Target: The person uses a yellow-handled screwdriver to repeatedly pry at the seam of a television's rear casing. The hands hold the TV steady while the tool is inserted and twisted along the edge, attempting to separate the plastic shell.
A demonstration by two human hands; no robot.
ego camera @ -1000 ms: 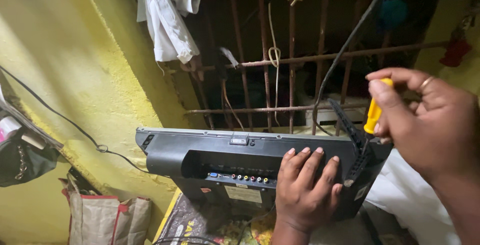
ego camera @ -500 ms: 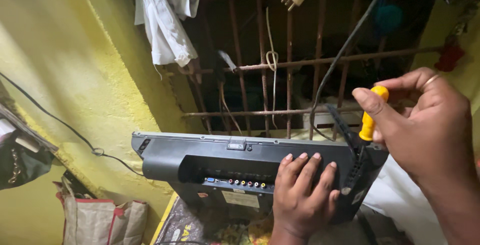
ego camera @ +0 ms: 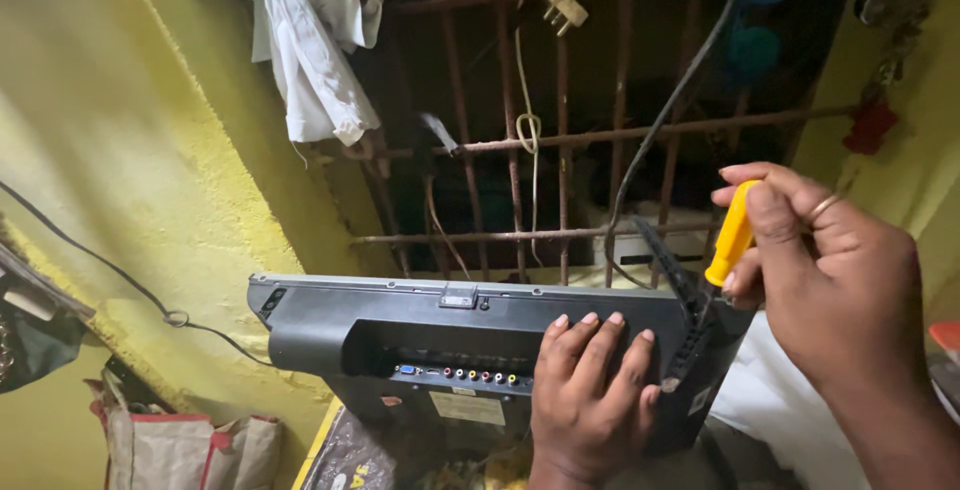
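Monitor [ego camera: 400,340], back side up, stood on edge in the middle of the head view, just in front of a barred window [ego camera: 560,140]. Propped that way so the rear shell and its right corner face the hands. Dark grey moulded plastic, matte, with a recessed bay holding a row of small coloured sockets [ego camera: 470,375] and a pale label below. Long, flat, boxy shape with softened corners.

Left hand [ego camera: 590,400] laid flat on the back panel, fingers spread and slightly splayed, pressing down, holding nothing; placed so, it seems, to steady the shell against wobble. Right hand [ego camera: 830,280] closed round a screwdriver [ego camera: 728,235], yellow smooth plastic handle pinched between thumb and fingers, ring on one finger. Tip hidden at the right corner of the casing, beside a ribbed black edge strip [ego camera: 680,300] standing away from the body.

Behind: rusted iron bars, rough and flaking; a black cable [ego camera: 650,140] drooping down to the casing; a pale plug [ego camera: 560,5] hung on a bar; white cloth [ego camera: 320,40] draped at top. Yellow wall [ego camera: 130,180] at left, coarse and patchy. Cloth bag [ego camera: 180,445] low at left.
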